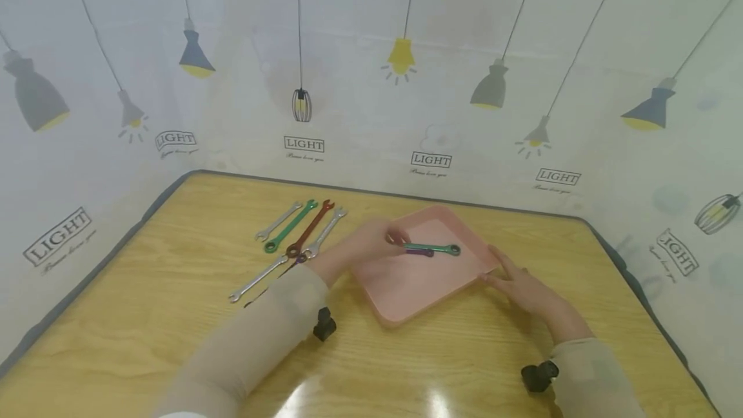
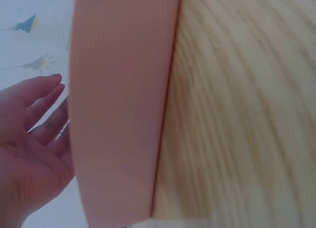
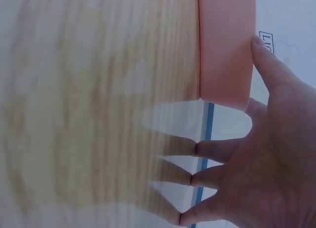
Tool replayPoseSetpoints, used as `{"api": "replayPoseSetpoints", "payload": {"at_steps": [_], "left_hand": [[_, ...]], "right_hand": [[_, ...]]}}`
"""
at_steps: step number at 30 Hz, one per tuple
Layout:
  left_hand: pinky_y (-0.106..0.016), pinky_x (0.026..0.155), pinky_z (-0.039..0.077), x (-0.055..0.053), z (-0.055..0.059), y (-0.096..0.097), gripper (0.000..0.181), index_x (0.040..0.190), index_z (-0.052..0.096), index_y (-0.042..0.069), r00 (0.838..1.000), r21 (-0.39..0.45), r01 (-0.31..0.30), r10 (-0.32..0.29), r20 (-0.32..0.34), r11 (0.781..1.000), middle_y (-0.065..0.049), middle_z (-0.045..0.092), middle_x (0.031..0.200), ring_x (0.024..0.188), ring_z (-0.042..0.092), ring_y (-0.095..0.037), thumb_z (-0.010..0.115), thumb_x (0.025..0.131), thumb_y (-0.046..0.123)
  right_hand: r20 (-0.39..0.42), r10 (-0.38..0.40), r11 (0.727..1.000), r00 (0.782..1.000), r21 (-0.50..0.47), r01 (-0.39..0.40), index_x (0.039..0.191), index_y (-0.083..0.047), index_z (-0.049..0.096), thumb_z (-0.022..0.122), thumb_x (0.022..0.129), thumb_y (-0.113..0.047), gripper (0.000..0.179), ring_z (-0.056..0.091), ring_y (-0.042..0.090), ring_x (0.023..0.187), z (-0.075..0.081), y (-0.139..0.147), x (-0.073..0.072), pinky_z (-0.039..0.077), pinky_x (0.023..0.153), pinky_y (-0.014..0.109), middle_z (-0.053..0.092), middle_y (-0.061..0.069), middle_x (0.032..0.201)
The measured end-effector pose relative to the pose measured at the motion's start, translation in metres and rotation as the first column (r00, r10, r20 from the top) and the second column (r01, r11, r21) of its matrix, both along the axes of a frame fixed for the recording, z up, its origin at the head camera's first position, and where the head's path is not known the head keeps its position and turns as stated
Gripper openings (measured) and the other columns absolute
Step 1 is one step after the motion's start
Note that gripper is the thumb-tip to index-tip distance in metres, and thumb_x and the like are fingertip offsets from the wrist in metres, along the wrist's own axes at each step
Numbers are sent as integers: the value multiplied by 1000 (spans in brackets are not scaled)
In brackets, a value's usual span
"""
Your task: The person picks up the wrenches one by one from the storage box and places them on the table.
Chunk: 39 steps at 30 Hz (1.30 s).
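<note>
My left hand (image 1: 371, 242), blurred, hovers over the left side of a pink tray (image 1: 418, 289). Just off its fingertips, a green wrench (image 1: 431, 248) and a shorter purple wrench (image 1: 419, 252) lie side by side in the tray. In the left wrist view, that hand (image 2: 32, 149) has loosely bent fingers with nothing seen in them; the tray wall (image 2: 121, 104) hides some fingertips. My right hand (image 1: 528, 289) is at the tray's right corner. Its thumb touches the rim, and the other fingers spread down to the table, as the right wrist view shows (image 3: 286, 144).
Left of the tray lie several wrenches, among them a green one (image 1: 292, 226), a red one (image 1: 312, 228) and a silver one (image 1: 258, 279). My left sleeve partly covers a small dark one (image 1: 288, 268). A lamp-patterned wall sheet (image 1: 360, 166) borders the wooden table (image 1: 464, 347).
</note>
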State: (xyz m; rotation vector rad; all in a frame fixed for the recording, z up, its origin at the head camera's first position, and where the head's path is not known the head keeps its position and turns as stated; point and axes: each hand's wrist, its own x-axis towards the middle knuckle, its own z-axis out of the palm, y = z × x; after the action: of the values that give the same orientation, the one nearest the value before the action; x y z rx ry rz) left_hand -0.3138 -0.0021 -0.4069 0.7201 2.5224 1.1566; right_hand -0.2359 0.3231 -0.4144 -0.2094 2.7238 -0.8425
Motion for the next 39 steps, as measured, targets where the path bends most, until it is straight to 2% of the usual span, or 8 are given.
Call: {"api": "replayPoseSetpoints", "payload": {"at_steps": [7, 17, 22, 29, 34, 39], "left_hand": [[-30, 91, 47, -6, -14, 7, 27, 117, 67, 25, 999, -12, 30, -29, 24, 999, 12, 65, 111, 102, 59, -9, 70, 91, 24], [-28, 96, 44, -8, -27, 10, 28, 115, 67, 23, 999, 31, 3, -4, 38, 1000, 10, 64, 112, 108, 57, -8, 73, 88, 20], [-29, 99, 44, -6, -27, 11, 27, 115, 68, 21, 999, 26, 26, -27, 31, 999, 8, 65, 115, 112, 57, -10, 71, 89, 15], [-28, 97, 45, -7, -29, 14, 29, 116, 68, 19, 998, -44, 61, -62, -22, 997, 8, 65, 115, 112, 57, -10, 70, 89, 10], [-28, 97, 45, -5, -29, 15, 33, 118, 68, 19, 997, -72, 74, -76, -22, 995, 7, 66, 116, 112, 58, -10, 66, 89, 4], [-25, 78, 52, -3, -27, 17, 36, 112, 72, 21, 997, -97, 75, -74, 13, 993, 4, 68, 109, 95, 62, -10, 69, 84, -1]], "right_hand": [[7, -9, 1000, 1000, 13, 9, 157, -17, 2, 43, 98, -56, 82, -5, 67, 131, 0, 0, 0, 0, 95, 81, 7, 28, 157], [-6, -1, 1000, 1000, 11, 1, 157, -15, 4, 43, 100, -53, 79, -4, 67, 131, 1, -2, 0, 1, 96, 80, 10, 29, 156], [-5, -5, 1000, 1000, 19, 5, 157, -15, 4, 43, 99, -54, 80, -4, 67, 131, 1, -2, 1, 2, 96, 81, 12, 29, 156], [11, -15, 1000, 1000, 16, 15, 157, -16, 3, 43, 99, -54, 81, -4, 67, 131, 1, -2, 2, 2, 96, 81, 11, 30, 156], [23, -22, 1000, 1000, 14, 21, 157, -18, 2, 44, 98, -55, 82, -5, 66, 131, 2, -3, 3, 2, 95, 81, 10, 29, 156], [15, -19, 1000, 1000, 14, 19, 158, -18, 2, 43, 98, -55, 81, -5, 66, 131, 2, -2, 2, 2, 95, 81, 11, 30, 156]]}}
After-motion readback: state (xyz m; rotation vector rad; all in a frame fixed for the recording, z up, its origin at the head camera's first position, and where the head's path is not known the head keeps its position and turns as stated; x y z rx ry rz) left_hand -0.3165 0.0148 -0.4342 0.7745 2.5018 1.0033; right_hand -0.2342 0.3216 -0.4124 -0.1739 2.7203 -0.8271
